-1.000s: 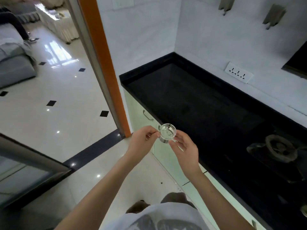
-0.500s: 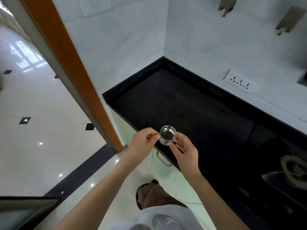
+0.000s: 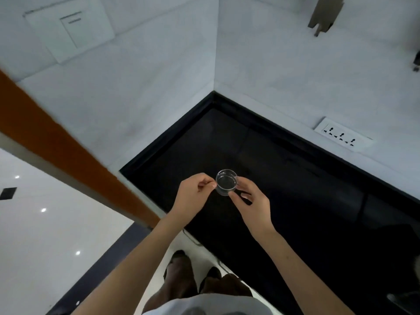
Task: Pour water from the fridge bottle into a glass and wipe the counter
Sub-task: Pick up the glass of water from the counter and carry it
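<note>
A small clear glass (image 3: pixel 226 182) hangs upright over the black counter (image 3: pixel 284 178), near its left front part. My left hand (image 3: pixel 195 196) pinches the glass's left side with curled fingers. On the right, my right hand (image 3: pixel 250 203) holds it with thumb and fingertips. Whether the glass rests on the counter or stays above it is unclear. No bottle or cloth is in view.
White tiled walls meet in a corner behind the counter, with a socket strip (image 3: pixel 341 135) on the right wall. An orange door frame (image 3: pixel 68 142) stands left of the counter. Pale cabinet fronts (image 3: pixel 204 248) run below the counter edge. A stove part (image 3: pixel 406 301) shows at far right.
The view has swung right and closer to the counter. Both hands have carried the glass from beyond the counter's front edge to over its black surface.
</note>
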`<state>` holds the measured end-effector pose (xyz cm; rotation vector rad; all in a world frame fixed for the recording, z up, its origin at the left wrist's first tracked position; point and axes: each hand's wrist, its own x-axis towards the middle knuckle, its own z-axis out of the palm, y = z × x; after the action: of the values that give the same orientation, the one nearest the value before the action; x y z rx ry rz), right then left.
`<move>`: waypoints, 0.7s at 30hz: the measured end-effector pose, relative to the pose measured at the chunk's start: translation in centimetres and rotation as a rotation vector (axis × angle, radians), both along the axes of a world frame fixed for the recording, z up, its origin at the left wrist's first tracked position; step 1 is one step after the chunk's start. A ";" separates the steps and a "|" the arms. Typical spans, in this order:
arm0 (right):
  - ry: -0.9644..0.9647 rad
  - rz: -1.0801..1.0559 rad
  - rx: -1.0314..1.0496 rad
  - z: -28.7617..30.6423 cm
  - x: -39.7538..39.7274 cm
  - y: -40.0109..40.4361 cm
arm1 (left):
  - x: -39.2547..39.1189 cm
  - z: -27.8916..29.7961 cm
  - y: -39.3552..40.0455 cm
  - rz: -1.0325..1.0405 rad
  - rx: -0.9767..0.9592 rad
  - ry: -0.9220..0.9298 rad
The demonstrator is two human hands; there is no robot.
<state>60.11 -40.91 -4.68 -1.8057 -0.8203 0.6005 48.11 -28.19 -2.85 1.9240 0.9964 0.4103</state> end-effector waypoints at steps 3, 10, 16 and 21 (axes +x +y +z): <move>-0.010 -0.038 -0.015 -0.3 1.0 2.9 | 1.5 -0.3 3.3 -0.039 0.014 0.001; 0.009 -0.141 0.004 -1.6 3.2 10.1 | 5.0 -1.9 11.5 -0.127 0.016 -0.020; -0.009 -0.128 -0.028 -3.0 6.8 16.6 | 8.6 -3.4 17.7 -0.099 0.004 -0.024; 0.041 -0.103 -0.028 -3.8 10.8 21.4 | 12.2 -4.8 22.0 -0.040 -0.043 -0.052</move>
<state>70.89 -19.48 -8.46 -1.8433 -0.6896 0.5824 60.27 -6.19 -7.66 1.8822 0.9245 0.4105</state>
